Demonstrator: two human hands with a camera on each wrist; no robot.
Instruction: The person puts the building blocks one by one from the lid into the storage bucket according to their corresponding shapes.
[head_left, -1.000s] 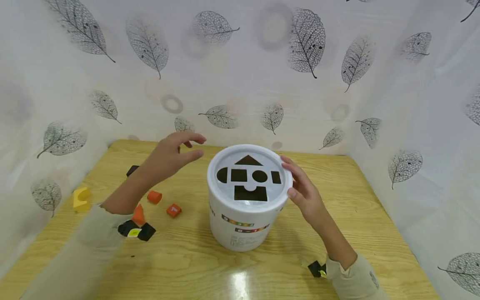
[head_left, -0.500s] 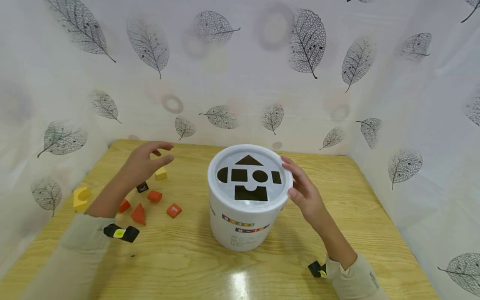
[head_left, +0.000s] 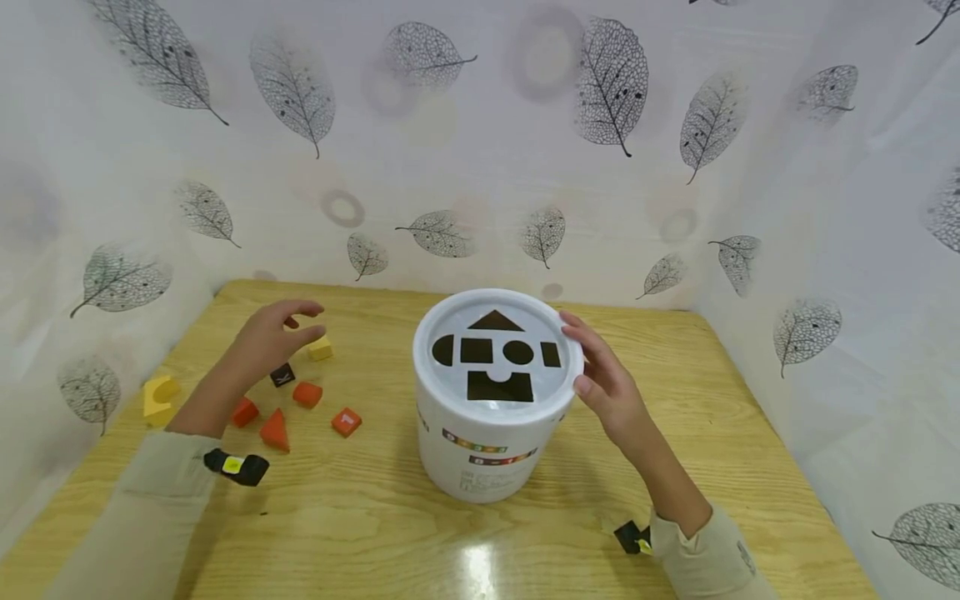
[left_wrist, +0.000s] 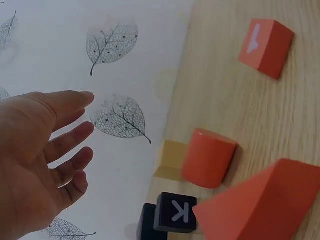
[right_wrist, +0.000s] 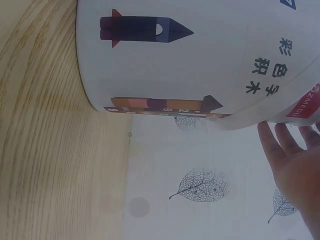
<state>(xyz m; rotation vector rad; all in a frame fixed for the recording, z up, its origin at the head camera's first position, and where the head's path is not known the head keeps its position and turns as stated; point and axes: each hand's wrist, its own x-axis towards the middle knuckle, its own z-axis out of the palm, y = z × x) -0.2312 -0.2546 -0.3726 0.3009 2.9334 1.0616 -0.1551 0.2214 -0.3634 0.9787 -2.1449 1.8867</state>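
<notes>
My left hand [head_left: 262,342] hovers above the far left of the table, its fingers slightly bent and nothing between them. Just past its fingertips lies a yellow block [head_left: 320,348]. Below the palm sits a black block marked K [head_left: 282,375], with a second dark block [left_wrist: 146,222] beside it in the left wrist view. Closer in are an orange half-round block [head_left: 307,394], a triangular block [head_left: 275,432] and a small marked block [head_left: 347,422]. A white bucket [head_left: 480,454] stands upright mid-table. Against its rim's right side rests my right hand [head_left: 611,387], fingers extended.
The bucket's lid [head_left: 498,367] has several shaped holes, including a triangle, a circle and a square. A yellow arch block [head_left: 159,402] lies near the table's left edge. Another red block [head_left: 244,412] is beside my left wrist. A leaf-patterned sheet [head_left: 480,150] surrounds the table.
My left hand has moved left and slightly down, away from the bucket and over the blocks, uncovering the yellow and black ones. The right hand and the bucket have stayed in place.
</notes>
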